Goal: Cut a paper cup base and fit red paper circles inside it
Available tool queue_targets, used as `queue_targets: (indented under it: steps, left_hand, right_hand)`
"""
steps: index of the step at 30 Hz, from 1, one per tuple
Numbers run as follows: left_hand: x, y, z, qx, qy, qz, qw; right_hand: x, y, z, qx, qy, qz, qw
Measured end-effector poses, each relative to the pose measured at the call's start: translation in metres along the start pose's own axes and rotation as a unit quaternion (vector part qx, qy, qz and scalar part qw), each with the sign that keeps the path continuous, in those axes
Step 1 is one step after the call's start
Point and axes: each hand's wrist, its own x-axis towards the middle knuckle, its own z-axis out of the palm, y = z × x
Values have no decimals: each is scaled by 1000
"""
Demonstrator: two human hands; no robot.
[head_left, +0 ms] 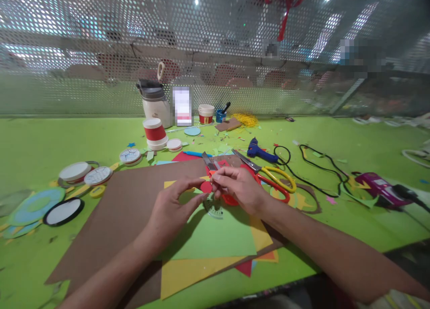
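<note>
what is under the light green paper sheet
Yellow paper shows past its bottom and right edges, and brown card shows farther out on the left. Anything beneath the middle of the light green sheet is covered and can't be seen.

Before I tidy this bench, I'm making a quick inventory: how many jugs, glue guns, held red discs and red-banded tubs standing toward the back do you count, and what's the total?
Jug: 1
Glue gun: 1
Held red disc: 1
Red-banded tubs: 2
Total: 5
</note>
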Motion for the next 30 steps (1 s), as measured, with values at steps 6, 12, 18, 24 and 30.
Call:
queue_targets:
  steps: [6, 12, 18, 24, 30]
  left_hand:
    - [-2, -1, 0, 20, -16, 18, 1000]
    - [-2, -4, 1, 33, -21, 50, 998]
    - [-1, -14, 3, 14, -12, 80, 997]
    - [-2, -15, 3, 10, -19, 85, 996]
    - [-2, -15, 4, 19, -17, 84, 996]
  right_hand:
    - [-1, 1, -1, -14, -14, 5, 1000]
    - [-1, 1, 0, -28, -19, 17, 999]
    - [-3, -2, 0, -33, -15, 23, 999]
    - [-3, -3, 1, -33, -13, 25, 999]
    - [-2, -2, 3, -45, -10, 21, 999]
